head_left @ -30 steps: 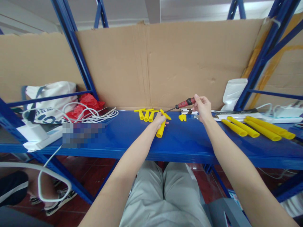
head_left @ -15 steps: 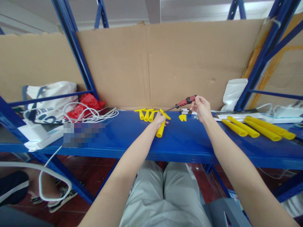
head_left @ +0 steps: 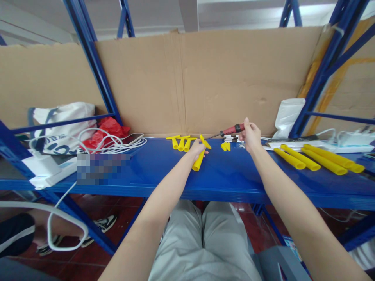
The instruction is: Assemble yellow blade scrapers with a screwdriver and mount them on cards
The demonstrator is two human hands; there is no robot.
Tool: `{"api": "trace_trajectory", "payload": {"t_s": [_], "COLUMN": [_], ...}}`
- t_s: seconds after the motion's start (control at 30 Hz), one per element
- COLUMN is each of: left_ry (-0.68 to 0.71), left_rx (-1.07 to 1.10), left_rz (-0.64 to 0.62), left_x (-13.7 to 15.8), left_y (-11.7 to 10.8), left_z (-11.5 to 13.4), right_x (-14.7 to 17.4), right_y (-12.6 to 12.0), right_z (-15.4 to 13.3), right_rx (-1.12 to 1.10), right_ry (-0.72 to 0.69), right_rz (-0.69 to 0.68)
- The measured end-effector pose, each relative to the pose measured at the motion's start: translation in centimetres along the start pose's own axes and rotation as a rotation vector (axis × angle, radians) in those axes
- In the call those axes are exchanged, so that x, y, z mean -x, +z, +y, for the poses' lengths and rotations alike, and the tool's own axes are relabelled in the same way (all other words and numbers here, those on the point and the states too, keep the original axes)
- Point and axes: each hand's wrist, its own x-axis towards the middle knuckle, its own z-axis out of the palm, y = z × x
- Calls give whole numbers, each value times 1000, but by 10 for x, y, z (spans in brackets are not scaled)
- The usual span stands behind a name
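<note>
A: What does the left hand (head_left: 197, 148) have?

B: It is closed around a yellow tube (head_left: 199, 160), which rests slanted on the blue shelf (head_left: 164, 168). The near end sticks out below the hand and a short yellow crosspiece shows just past the fingers.

A: And the right hand (head_left: 251, 136)?

B: It grips a red-handled screwdriver (head_left: 231, 130) by the handle. The thin shaft runs leftward from the right hand, and its tip ends right at the crosspiece above the left hand. Whether the tip actually touches the plastic I cannot tell.

A: What lies between the hands?

B: A small yellow piece (head_left: 225, 146) on the shelf, closer to the right hand, and a flat stack of black-and-white strips (head_left: 232, 137) just under the screwdriver handle.

A: Beyond the left hand?

B: Three short yellow T-pieces (head_left: 181, 141) lie side by side, just to its left and a little farther back. Well to the left, white cables (head_left: 114, 141) coil beside a red bag (head_left: 107, 127).

A: Off to the right?

B: Long yellow tubes (head_left: 319, 160) lie together on the shelf, well apart from the right hand. A cardboard sheet (head_left: 205, 82) stands behind everything.
</note>
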Motion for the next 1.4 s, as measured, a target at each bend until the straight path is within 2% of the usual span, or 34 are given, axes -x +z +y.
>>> {"api": "trace_trajectory", "payload": {"t_s": [0.3,0.53,0.67,0.9,1.03,1.23,1.4], "left_ry": [0,3,11,4,5,12,19], "left_rx": [-6,-24,-29,-24,-27,-30,-24], "left_rz": [10,28,29,40,34,30,24], "left_x": [1,0,0,0,2,3,2], "left_y": [0,1,1,1,0,0,1], "left_z": [1,0,-1,-1,0,0,-1], "right_x": [3,1,3,6,7,5,4], "right_y": [1,1,3,2,1,1,2], "right_z": [-5,-3,-3,-10,-13,-8,-6], "right_rx": [-51,-27,-32,-140,-174,-126,-101], "right_ry": [14,40,54,155,195,131,164], "right_rz": [-71,33,42,-123,-151,-91,-61]}}
